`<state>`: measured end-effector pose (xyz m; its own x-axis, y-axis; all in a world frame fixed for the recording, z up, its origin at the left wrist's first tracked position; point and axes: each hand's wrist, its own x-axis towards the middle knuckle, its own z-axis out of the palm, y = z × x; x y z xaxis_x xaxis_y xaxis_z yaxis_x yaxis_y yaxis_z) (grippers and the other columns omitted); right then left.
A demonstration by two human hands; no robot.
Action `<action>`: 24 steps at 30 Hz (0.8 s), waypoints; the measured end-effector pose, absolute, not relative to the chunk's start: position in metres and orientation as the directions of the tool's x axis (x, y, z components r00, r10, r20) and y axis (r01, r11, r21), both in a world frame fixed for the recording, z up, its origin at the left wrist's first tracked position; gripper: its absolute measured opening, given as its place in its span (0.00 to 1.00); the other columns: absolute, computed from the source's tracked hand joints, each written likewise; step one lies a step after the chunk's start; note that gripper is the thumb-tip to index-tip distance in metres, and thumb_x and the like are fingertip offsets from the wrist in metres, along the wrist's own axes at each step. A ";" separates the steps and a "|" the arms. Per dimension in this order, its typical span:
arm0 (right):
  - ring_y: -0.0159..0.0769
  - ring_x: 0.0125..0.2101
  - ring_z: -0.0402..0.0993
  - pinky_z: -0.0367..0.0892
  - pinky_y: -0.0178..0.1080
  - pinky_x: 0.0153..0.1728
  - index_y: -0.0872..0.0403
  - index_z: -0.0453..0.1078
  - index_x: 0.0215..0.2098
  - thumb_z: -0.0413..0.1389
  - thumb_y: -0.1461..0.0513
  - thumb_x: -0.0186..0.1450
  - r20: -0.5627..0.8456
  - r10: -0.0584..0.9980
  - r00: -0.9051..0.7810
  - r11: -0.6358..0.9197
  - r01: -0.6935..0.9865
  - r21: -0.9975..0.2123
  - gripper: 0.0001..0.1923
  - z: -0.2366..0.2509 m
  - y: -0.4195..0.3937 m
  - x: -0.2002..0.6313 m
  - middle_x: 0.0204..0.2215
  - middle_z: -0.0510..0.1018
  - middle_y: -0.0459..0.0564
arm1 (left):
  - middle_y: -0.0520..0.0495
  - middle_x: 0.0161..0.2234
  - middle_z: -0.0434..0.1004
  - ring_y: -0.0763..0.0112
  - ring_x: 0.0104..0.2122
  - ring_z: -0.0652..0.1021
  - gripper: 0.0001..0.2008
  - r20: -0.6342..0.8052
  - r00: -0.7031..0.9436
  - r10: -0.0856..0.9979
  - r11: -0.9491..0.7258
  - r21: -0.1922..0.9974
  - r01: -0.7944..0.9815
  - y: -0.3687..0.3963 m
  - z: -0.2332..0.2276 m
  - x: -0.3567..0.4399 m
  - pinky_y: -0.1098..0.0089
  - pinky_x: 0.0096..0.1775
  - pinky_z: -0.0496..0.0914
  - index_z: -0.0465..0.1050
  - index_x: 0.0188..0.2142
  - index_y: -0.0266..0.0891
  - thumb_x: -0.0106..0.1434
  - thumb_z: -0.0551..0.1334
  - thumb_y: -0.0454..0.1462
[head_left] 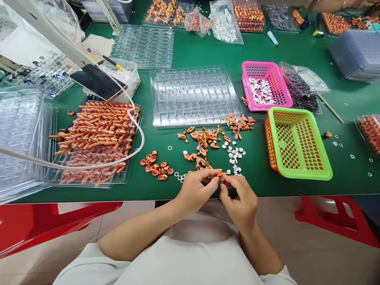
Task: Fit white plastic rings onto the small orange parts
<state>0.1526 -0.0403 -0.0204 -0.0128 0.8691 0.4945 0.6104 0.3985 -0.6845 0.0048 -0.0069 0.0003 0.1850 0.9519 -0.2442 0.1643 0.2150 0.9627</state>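
My left hand point(198, 189) and my right hand point(241, 199) meet at the table's front edge. Their fingertips pinch a small orange curved part point(221, 175) between them; much of it is hidden by the fingers. Just beyond lie loose orange curved parts with yellow and silver bits point(204, 136). White discs point(235, 152) are scattered above my right hand. To the left of my left hand sit copper-coloured round caps point(157, 168), and white rings point(180, 177) lie close beside its knuckles.
Clear plastic trays point(194, 97) lie beyond the parts. A green basket point(299, 144) and a pink basket point(263, 85) holding white discs stand right. On the left, a white cable point(141, 136) arches over a tray of orange pieces point(97, 130), near a phone point(97, 82).
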 end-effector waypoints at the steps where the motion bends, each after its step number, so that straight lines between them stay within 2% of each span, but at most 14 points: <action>1: 0.36 0.33 0.77 0.76 0.39 0.32 0.51 0.71 0.48 0.58 0.72 0.63 0.501 0.866 -0.009 0.404 0.603 -0.687 0.17 -0.021 -0.040 0.152 0.35 0.79 0.51 | 0.46 0.37 0.85 0.66 0.36 0.83 0.13 -0.233 0.185 0.955 0.203 0.965 0.168 -0.007 0.000 0.005 0.70 0.40 0.77 0.81 0.43 0.35 0.61 0.61 0.35; 10: 0.37 0.35 0.78 0.77 0.40 0.33 0.49 0.71 0.52 0.58 0.72 0.63 0.537 0.843 -0.016 0.429 0.622 -0.655 0.21 -0.024 -0.042 0.150 0.37 0.79 0.52 | 0.45 0.37 0.85 0.68 0.34 0.82 0.13 -0.097 0.153 0.983 0.060 0.971 0.231 -0.011 -0.001 0.004 0.71 0.36 0.77 0.81 0.43 0.34 0.62 0.61 0.32; 20: 0.37 0.35 0.77 0.76 0.40 0.35 0.50 0.71 0.52 0.58 0.72 0.63 0.525 0.851 0.018 0.399 0.629 -0.668 0.21 -0.025 -0.043 0.148 0.37 0.79 0.52 | 0.43 0.40 0.84 0.67 0.39 0.83 0.15 0.231 0.215 0.949 -0.282 0.927 0.247 -0.016 -0.012 0.002 0.68 0.42 0.78 0.77 0.49 0.37 0.65 0.59 0.29; 24: 0.37 0.35 0.76 0.75 0.40 0.35 0.50 0.72 0.52 0.59 0.73 0.62 0.507 0.862 0.025 0.386 0.616 -0.687 0.22 -0.025 -0.044 0.149 0.37 0.79 0.52 | 0.41 0.42 0.84 0.66 0.41 0.83 0.17 0.299 0.261 0.918 -0.362 0.901 0.238 -0.016 -0.013 0.000 0.68 0.44 0.78 0.75 0.53 0.35 0.66 0.58 0.28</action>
<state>0.1486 -0.0438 -0.0249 0.0248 0.8619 0.5065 0.6159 0.3859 -0.6868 0.0000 -0.0158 -0.0133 0.2608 0.9178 0.2995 0.2378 -0.3617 0.9015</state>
